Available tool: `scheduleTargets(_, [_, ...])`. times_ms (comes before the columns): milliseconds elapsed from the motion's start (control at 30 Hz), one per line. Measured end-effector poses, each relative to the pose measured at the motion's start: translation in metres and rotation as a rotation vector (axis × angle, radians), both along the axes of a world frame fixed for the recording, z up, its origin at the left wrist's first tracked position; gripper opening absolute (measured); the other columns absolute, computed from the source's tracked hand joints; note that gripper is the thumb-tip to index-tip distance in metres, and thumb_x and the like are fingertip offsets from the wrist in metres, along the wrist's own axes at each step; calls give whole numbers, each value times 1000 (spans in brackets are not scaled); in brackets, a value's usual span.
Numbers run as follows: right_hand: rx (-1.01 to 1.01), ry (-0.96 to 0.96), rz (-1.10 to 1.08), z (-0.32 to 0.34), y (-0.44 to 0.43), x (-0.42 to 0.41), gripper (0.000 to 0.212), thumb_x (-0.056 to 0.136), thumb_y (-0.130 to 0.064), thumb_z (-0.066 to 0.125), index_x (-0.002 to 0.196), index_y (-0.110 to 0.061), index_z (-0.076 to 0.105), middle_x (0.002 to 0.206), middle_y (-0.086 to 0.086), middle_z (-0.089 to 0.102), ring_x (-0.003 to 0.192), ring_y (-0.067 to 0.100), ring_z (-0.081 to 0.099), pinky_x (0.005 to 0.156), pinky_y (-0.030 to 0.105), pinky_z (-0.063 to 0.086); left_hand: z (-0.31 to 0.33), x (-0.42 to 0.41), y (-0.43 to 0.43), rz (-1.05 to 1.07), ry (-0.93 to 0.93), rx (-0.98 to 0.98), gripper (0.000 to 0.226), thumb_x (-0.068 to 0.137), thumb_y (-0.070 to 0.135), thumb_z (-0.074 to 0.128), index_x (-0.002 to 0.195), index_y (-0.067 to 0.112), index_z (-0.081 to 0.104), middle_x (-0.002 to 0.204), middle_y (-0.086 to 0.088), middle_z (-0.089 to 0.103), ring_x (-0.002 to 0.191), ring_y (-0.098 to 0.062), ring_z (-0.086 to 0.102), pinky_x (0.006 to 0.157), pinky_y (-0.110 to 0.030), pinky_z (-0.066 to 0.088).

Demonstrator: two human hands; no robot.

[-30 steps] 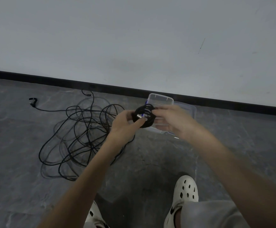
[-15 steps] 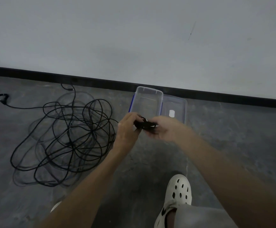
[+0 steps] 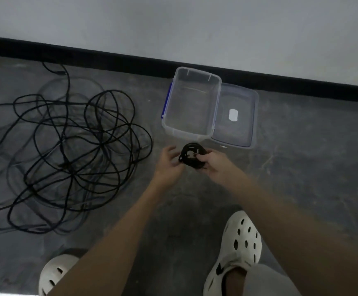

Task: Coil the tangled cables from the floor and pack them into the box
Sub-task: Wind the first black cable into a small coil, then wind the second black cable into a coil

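R fingers (image 3: 209, 155) grip coil (image 3: 192, 145), tangle (image 3: 67, 165) left, box (image 3: 185, 133) + lid (image 3: 241, 135) ahead

Left of your left hand (image 3: 167, 165), the tangled cables (image 3: 66, 165) run off the edge. Your right hand (image 3: 214, 165) covers part of the coil (image 3: 190, 162); its connector is too small to identify.

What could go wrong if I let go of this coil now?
The coiled cable hangs short of the clear box, so it would likely land on the floor. Only the right hand grips it, the left hand open beside it; no tie shows, so loops might spring apart.
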State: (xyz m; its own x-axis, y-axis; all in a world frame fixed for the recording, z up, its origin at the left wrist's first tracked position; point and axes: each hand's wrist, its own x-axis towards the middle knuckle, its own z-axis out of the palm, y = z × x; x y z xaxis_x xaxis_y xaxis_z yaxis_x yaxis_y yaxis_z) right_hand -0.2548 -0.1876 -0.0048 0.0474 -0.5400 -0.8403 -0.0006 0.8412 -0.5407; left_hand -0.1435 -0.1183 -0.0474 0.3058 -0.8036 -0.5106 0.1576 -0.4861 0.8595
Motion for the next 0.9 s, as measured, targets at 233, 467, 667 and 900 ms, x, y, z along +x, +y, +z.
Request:
scheduleTargets(233, [28, 90, -20, -63, -6, 4, 40, 89, 8, 58, 128, 6, 50, 125, 25, 57, 110, 38, 59, 78, 41, 56, -58, -8, -24, 196, 206, 212, 38, 94, 21, 64, 119, -7, 62, 116, -19, 67, 111, -28, 63, 104, -41, 47])
scheduleTargets(467, [-180, 379, 157, -106, -13, 1, 35, 88, -6, 67, 121, 1, 60, 119, 17, 64, 106, 27, 60, 97, 38, 49, -89, -9, -40, 157, -90, 299, 36, 89, 22, 70, 118, 0, 65, 114, -13, 69, 103, -23, 65, 97, -33, 50])
scheduleTargets(667, [-347, 583, 336, -112, -21, 5, 31, 87, -16, 69, 116, -6, 68, 113, 12, 69, 105, 23, 63, 83, 26, 46, -87, -3, -46, 49, -325, 237, 32, 89, 28, 71, 115, 9, 70, 110, -5, 72, 91, -7, 60, 77, -11, 41])
scheduleTargets(900, [-313, 508, 356, -113, -23, -3, 53, 82, -22, 76, 128, -4, 57, 125, 12, 62, 115, 24, 59, 99, 34, 47, -82, 3, -48, 22, -305, 267, 50, 85, 32, 75, 127, 11, 60, 124, -3, 65, 116, -17, 59, 94, -22, 41])
